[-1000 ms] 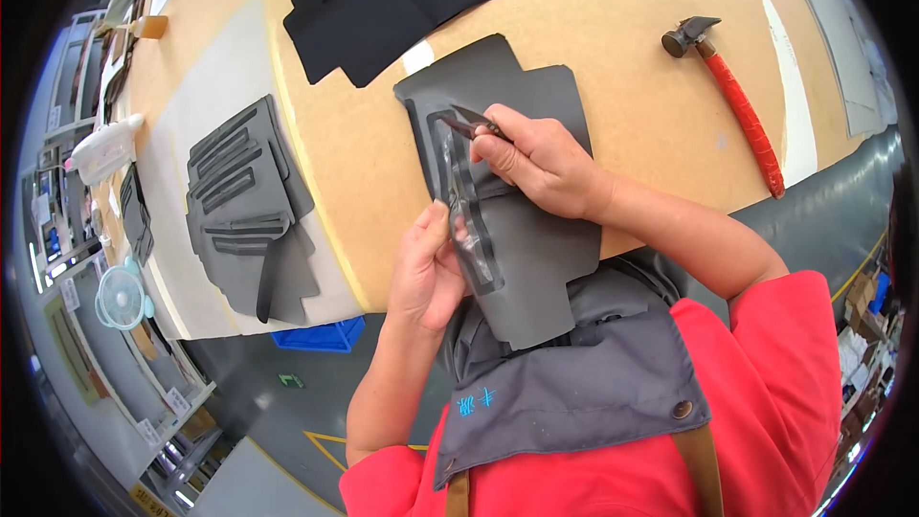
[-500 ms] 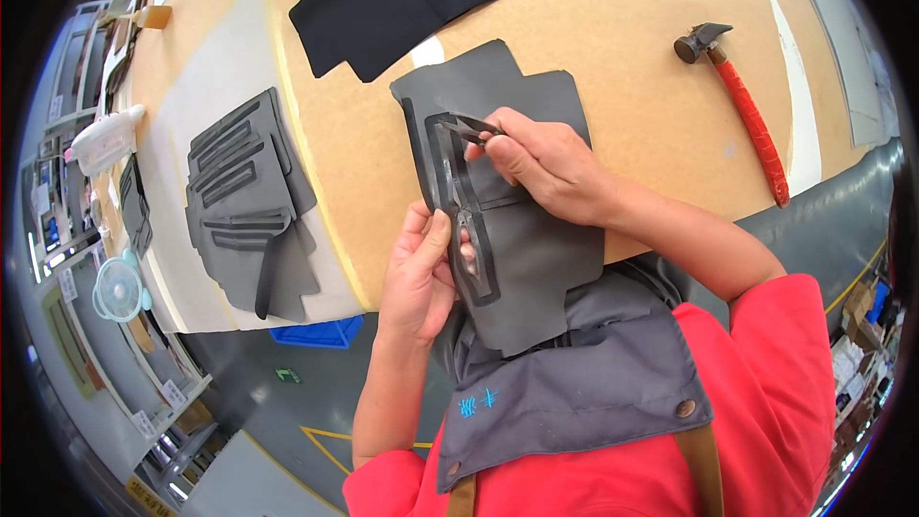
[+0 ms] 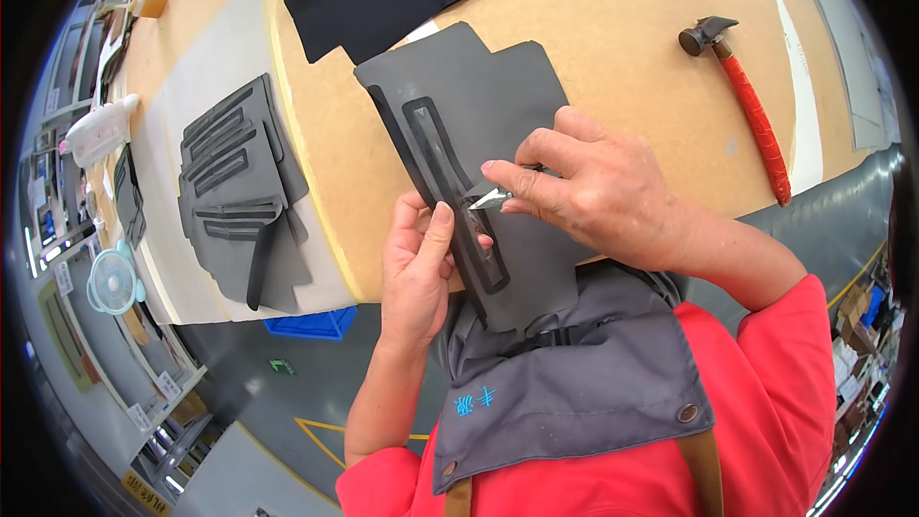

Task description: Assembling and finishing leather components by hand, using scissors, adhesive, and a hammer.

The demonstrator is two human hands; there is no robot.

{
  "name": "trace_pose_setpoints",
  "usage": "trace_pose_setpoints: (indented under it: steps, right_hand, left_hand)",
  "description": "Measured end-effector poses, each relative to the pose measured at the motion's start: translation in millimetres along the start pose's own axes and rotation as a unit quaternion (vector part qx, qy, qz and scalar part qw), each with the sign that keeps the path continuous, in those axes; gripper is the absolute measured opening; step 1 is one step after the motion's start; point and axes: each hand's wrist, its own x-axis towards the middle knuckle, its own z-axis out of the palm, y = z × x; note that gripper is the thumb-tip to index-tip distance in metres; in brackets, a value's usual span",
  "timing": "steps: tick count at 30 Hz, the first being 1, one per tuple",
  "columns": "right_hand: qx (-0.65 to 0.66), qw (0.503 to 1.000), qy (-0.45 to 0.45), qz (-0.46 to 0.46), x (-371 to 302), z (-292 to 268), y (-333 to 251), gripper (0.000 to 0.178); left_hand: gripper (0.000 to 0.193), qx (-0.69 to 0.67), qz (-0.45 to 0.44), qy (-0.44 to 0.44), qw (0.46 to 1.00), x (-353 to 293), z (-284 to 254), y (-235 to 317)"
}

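A grey sheet panel [image 3: 517, 124] with notched corners lies at the near edge of the table, partly overhanging it toward my apron. A long slot edged with a black strip [image 3: 428, 124] runs along its left side. My left hand [image 3: 417, 254] pinches that edge, thumb on top, and a fingertip shows through the slot. My right hand [image 3: 593, 187] is closed around small pointed metal snips [image 3: 491, 199]. Their tip is at the middle of the slot, close to my left thumb. The fingers hide most of their handles.
Several grey pieces with black-edged slots [image 3: 230, 168] lie stacked at left. Dark fabric panels [image 3: 402, 0] lie at the far side. A hammer [image 3: 747, 105] with a red handle rests at right. A small fan [image 3: 113, 280] and a blue crate [image 3: 311, 323] are at far left and below the table.
My right hand has moved the snips from the slot's far end down toward its middle. The panel has shifted slightly left and away, and my left thumb stays on its edge.
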Motion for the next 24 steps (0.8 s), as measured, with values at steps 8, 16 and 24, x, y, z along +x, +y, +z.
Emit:
trace_pose_setpoints:
  steps: [8, 16, 24]
  right_hand:
    - [-0.060, 0.995, -0.004, -0.078, 8, -6, -4, 0.040]
    - [-0.037, 0.996, -0.026, -0.074, 7, -1, -2, 0.020]
    - [0.083, 0.993, 0.055, 0.067, 8, -1, 18, 0.029]
  left_hand:
    - [0.016, 0.051, 0.018, -0.010, 0.998, -3, 5, 2]
    - [0.015, 0.053, 0.021, -0.010, 0.998, -4, 6, 0]
    - [0.019, 0.038, -0.005, 0.014, 0.999, 0, 1, -6]
